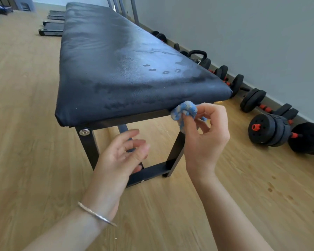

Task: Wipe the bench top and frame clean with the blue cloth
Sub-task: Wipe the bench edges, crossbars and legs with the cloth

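A long black padded bench top [116, 69] stretches away from me, streaked with damp wipe marks. Its black metal frame [88, 142] stands on the floor below the near end. My right hand [205, 140] pinches the bunched blue and white cloth [184, 111] against the frame rail under the bench's near right corner. My left hand [120, 158] hovers with loose fingers in front of the frame's near legs, holding nothing. A silver bangle sits on my left wrist.
Black dumbbells [272, 131] with red collars and a kettlebell [198, 55] line the grey wall on the right. Flat dark equipment [51, 28] lies on the wooden floor at the far left. Metal rack legs [132, 9] stand behind the bench.
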